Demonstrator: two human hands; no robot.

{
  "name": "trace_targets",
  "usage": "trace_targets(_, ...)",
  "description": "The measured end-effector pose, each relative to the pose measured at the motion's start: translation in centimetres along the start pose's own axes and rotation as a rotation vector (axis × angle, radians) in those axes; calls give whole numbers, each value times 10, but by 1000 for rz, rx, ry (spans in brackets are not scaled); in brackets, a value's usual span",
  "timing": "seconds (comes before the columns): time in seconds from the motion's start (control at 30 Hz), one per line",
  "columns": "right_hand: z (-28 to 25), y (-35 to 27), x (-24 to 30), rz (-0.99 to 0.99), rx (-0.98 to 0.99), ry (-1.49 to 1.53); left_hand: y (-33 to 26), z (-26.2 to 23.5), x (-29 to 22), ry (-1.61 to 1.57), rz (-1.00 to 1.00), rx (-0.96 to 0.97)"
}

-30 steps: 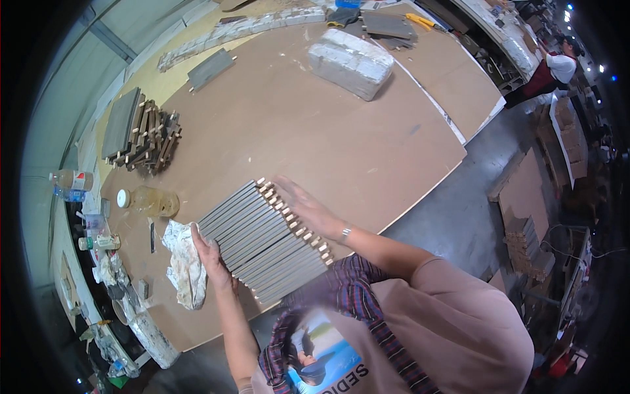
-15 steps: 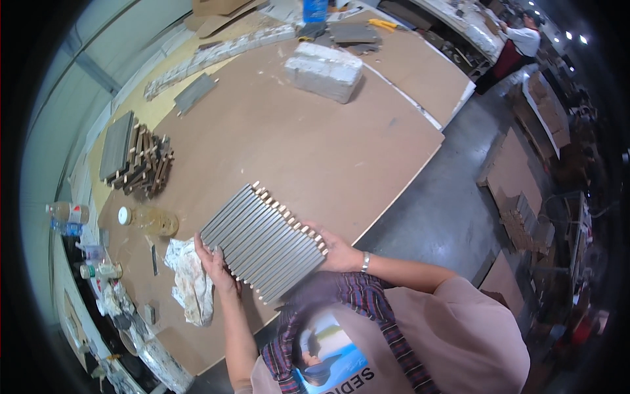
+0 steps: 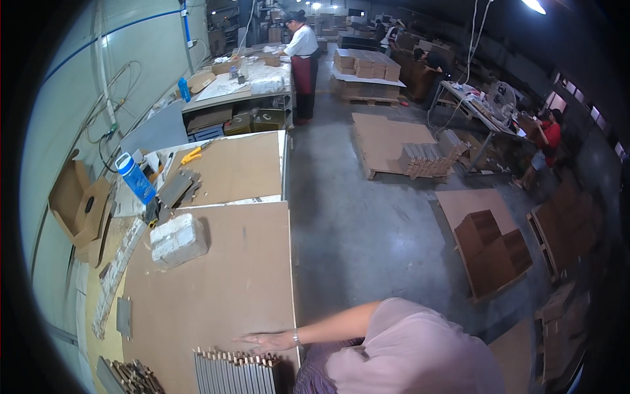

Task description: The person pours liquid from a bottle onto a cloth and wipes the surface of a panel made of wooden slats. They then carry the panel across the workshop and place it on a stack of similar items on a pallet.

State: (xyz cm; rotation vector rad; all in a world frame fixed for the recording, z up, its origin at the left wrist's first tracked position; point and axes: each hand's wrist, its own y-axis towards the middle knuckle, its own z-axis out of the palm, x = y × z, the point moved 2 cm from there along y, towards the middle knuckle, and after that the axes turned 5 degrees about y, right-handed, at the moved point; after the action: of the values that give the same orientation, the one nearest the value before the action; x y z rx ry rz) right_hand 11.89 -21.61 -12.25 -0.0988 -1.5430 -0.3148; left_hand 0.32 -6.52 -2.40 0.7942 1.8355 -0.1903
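A row of narrow grey slats (image 3: 239,375) with pale wooden pegs at their far ends sits at the bottom of the view, on the brown board-topped table (image 3: 230,289). My right hand (image 3: 268,341) is just beyond the pegs near the table's right edge, palm down with its fingers stretched out to the left. Nothing shows in its grasp; whether it touches the pegs is unclear. A metal band circles that wrist. My left hand is out of view, and the near part of the slats is cut off by the lower rim.
More grey pegged pieces (image 3: 134,377) are piled at lower left. A white-crusted block (image 3: 178,241), blue bottle (image 3: 136,177), yellow-handled tool (image 3: 191,155) and open carton (image 3: 79,203) stand farther off. Beyond the table's right edge are pallets (image 3: 387,141) on the floor. People work at distant benches.
The view has swung up and to the right. My right hand has gone from gripping the slats' side to lying outstretched beyond the pegs. My left hand has left the view.
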Motion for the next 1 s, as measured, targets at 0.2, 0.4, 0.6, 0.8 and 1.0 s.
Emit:
trace_targets(0.2, 15, 76, -55, 69, 40, 121, 6, 37, -18, -75, -38, 169)
trace_targets(0.4, 32, 105, -55, -236, 113, 178, 16, 48, -21, -100, -82, 214)
trace_targets(0.6, 33, 97, -27, -103, 93, 17, 19, 58, -22, -130, -139, 264)
trace_targets(0.8, 35, 112, -20, 96, -64, 406, 26, 47, -21, -180, -179, 257)
trace_targets(1.0, 11, 158, -25, 93, 88, 210, 20, 46, -19, -258, -265, 268)
